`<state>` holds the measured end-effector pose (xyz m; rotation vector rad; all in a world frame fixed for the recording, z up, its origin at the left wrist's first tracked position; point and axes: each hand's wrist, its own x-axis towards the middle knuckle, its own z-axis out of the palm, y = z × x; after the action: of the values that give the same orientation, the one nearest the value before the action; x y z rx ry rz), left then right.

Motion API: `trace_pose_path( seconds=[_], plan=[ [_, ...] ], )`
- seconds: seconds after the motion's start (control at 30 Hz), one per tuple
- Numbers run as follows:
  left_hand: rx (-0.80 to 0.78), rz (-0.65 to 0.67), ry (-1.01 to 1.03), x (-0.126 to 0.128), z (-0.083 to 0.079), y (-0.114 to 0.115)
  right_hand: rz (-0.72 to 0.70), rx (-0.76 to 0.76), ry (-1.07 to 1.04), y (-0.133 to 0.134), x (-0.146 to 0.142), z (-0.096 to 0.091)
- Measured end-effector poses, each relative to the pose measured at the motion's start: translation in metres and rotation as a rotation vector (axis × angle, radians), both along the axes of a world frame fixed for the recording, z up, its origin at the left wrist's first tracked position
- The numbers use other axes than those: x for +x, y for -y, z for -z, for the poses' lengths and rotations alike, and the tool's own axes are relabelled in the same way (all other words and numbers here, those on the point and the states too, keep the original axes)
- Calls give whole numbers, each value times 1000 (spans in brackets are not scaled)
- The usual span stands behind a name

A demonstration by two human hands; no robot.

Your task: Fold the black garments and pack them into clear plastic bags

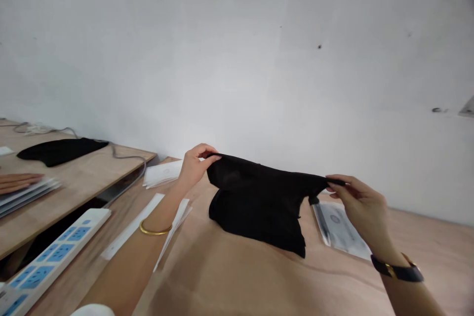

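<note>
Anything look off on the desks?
A grey cable droops over the edge of the left-hand desk and hangs into the gap between the desks, loose rather than routed.

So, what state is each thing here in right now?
Black garment: lifted, stretched between both hands, lower part bunched on table.
Left hand: pinching garment's edge.
Right hand: pinching opposite edge.
Clear packet: lying flat on table.
Power strip: lying on table.
Second black cloth: lying flat on next table.
</note>
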<state>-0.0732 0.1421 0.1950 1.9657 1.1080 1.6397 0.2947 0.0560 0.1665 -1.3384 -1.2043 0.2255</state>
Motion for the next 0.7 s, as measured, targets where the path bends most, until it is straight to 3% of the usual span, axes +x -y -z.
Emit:
trace_pose_path(
  seconds=[0.03,0.1,0.17,0.27,0.3,0.37,0.43,0.5,0.7],
  plan=[
    [21,-6,-4,1,2,1,-2,34,31,0,0,4],
    [-16,10,-66,0,24,7,-39,35,143,1,4,30],
    [-133,58,-176,-4,64,15,-89,-42,284,3,10,75],
    [-335,106,-410,-11,132,28,-158,-272,432,5,22,150],
    [-352,118,-504,-13,151,32,-194,-310,502,7,27,170],
    [-350,110,-637,-15,177,42,-101,-328,654,8,38,197],
    [-334,93,-709,-14,189,50,61,-382,766,8,52,206],
    [-315,72,-736,-11,193,55,148,-468,809,7,64,203],
    [-210,-52,-712,-6,198,63,70,-621,707,14,62,191]
  ],
)
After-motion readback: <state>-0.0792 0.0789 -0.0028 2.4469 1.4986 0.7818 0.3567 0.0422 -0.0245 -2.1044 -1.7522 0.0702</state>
